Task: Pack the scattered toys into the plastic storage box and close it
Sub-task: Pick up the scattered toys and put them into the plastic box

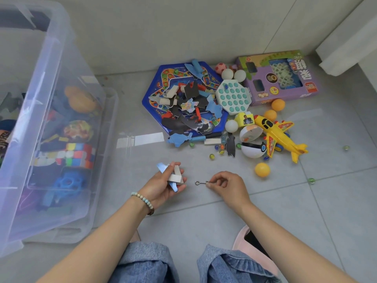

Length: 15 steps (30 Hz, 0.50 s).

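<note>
— Where does the storage box (106, 160) sit from the person's hands?

— Off to the left of both, open at the top, with cubes and other toys already showing through its clear wall. The left hand (161, 186) is the nearer one, and the drop looks like a short swing leftward for it. The right hand (226, 185) would have to cross the body.

— And what are the hands carrying?

— The left hand's fingers are curled round a small stack of flat pieces (175, 177), blue and white. The right hand pinches one end of a small metal eye hook (199, 183) between thumb and fingertips. The hook's long axis runs side to side, ring end pointing toward the left hand.

— So the rest of the toys?

— Ahead and to the right on the floor (142, 211), well apart from the box: a hexagonal game board (157, 94) heaped with puzzle pieces, a toy plane (279, 137), balls and marbles.

— Anything readable?

— A purple carton (285, 92) bears large Chinese characters, upside down to the wearer, which cannot be made out with confidence. A yellow cube (245, 119) carries a small printed label, and the plane has red markings; both are too small to read.
</note>
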{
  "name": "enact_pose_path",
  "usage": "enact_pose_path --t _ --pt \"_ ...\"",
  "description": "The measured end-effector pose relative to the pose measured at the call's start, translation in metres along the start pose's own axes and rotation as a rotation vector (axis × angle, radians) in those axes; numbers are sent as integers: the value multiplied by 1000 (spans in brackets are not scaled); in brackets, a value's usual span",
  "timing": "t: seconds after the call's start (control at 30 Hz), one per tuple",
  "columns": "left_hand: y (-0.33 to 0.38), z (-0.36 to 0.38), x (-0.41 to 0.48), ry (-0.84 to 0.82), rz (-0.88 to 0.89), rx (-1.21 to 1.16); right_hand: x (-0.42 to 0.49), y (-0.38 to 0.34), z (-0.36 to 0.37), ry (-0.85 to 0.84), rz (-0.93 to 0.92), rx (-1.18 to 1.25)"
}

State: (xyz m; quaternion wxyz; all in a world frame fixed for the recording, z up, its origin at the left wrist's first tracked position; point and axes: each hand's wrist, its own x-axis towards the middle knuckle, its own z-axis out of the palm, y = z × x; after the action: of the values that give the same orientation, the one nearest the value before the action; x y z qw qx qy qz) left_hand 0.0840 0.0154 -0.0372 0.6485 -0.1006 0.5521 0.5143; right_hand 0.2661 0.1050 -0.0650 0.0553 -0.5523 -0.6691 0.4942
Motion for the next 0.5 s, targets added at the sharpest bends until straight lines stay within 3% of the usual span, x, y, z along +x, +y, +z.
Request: enact_pose_path --t 0.23,0.5 --pt "2 -1 -4 25 -11 -31 1 -4 5 -14 -101 -66" --pt "24 3 -27 38 8 93 -14 -17 1 -28 44 -52"
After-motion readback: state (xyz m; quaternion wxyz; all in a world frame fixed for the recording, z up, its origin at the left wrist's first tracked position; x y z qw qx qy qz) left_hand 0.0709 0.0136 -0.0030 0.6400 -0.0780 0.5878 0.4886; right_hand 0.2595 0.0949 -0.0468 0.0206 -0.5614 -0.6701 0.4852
